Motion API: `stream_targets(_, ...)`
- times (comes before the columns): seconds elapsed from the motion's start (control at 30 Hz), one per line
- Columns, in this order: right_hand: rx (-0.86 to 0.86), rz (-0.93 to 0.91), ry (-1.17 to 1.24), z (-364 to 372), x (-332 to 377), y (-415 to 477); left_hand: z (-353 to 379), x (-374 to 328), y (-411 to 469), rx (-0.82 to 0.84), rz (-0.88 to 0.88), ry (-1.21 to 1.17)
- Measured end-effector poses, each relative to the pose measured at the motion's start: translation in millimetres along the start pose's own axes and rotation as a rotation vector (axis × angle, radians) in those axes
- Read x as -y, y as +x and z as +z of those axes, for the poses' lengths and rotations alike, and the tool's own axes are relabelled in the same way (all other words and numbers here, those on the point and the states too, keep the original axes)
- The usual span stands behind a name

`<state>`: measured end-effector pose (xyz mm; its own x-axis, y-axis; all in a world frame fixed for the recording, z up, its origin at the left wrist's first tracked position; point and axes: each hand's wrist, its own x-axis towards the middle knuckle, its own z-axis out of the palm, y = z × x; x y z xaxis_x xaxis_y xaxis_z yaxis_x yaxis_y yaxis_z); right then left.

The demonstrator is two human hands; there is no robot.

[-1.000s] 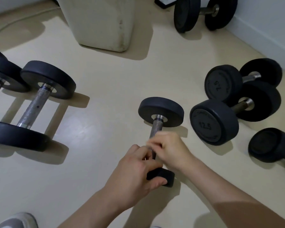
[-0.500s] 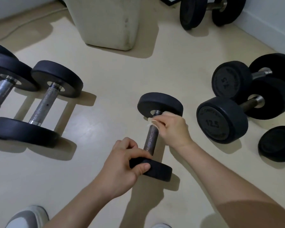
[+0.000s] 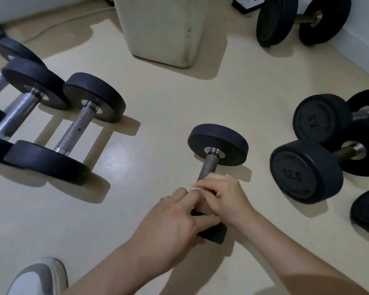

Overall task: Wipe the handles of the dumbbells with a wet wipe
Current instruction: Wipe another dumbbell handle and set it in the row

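A small black dumbbell (image 3: 217,143) lies on the floor in the middle, its rough metal handle (image 3: 207,167) pointing toward me. My left hand (image 3: 175,218) grips its near black head. Wrapped round the lower half of the handle is my right hand (image 3: 226,196), holding a pale wet wipe (image 3: 197,187) whose edge peeks out by the fingers. Most of the wipe is hidden under the hand.
Larger dumbbells (image 3: 73,133) lie side by side at the left. Several more (image 3: 307,169), one marked 12.5, crowd the right by the white wall. Another pair (image 3: 281,20) sits at the far right, beside a pale block (image 3: 164,30). A grey shoe (image 3: 38,275) is at bottom left.
My right hand slid up the handle to the far head, then back down to the near end. My left hand stays on the near head.
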<state>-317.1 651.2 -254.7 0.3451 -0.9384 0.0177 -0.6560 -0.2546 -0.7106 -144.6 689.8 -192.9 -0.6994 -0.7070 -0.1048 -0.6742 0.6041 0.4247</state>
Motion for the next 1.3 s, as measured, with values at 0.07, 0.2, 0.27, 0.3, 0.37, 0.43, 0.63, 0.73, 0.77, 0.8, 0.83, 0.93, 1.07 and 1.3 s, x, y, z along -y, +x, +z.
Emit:
stream_targets(0.07, -0.146, 0.049, -0.036, -6, -14, 23, -3, 5, -1, 0.017, -0.018, 0.011)
stream_targets(0.2, -0.249, 0.105, -0.013, 12, -9, 21, -12, 16, -6, 0.001, -0.078, 0.004)
stream_targets(0.27, -0.066, 0.0, 0.02, 18, 5, 6, -17, 23, -8, -0.028, -0.064, -0.06)
stream_targets(0.3, -0.024, -0.037, 0.003, 15, 6, 9, -19, 25, -8, -0.035, -0.053, -0.082)
stream_targets(0.37, -0.161, -0.02, -0.016, 9, -5, 33, -17, 26, -6, -0.015, -0.063, -0.121)
stream_targets(0.43, -0.336, 0.07, -0.017, 9, -9, 50, -8, 29, -7, 0.002, -0.11, -0.166)
stream_targets(0.63, -0.103, -0.047, 0.007, 25, 6, 29, -7, 46, -12, -0.038, -0.295, -0.538)
stream_targets(0.73, -0.332, 0.02, -0.069, 22, -2, 57, -7, 47, -16, -0.097, -0.367, -0.676)
stream_targets(0.77, -0.356, 0.059, -0.036, 26, 1, 57, -6, 48, -17, -0.106, -0.382, -0.683)
stream_targets(0.8, -0.333, 0.066, 0.01, 34, 5, 52, -5, 47, -19, -0.112, -0.39, -0.671)
stream_targets(0.83, -0.284, 0.046, 0.052, 40, 8, 44, -4, 47, -21, -0.131, -0.389, -0.635)
stream_targets(0.93, -0.12, -0.134, 0.025, 34, 11, 37, -9, 46, -23, -0.174, -0.324, -0.466)
stream_targets(1.07, -0.177, -0.129, -0.203, 15, 9, 75, -41, 49, -4, 0.099, -0.063, 0.047)
stream_targets(1.3, 0.44, -0.241, -0.545, -21, 67, 89, -57, 52, 8, 0.315, 0.172, 0.335)
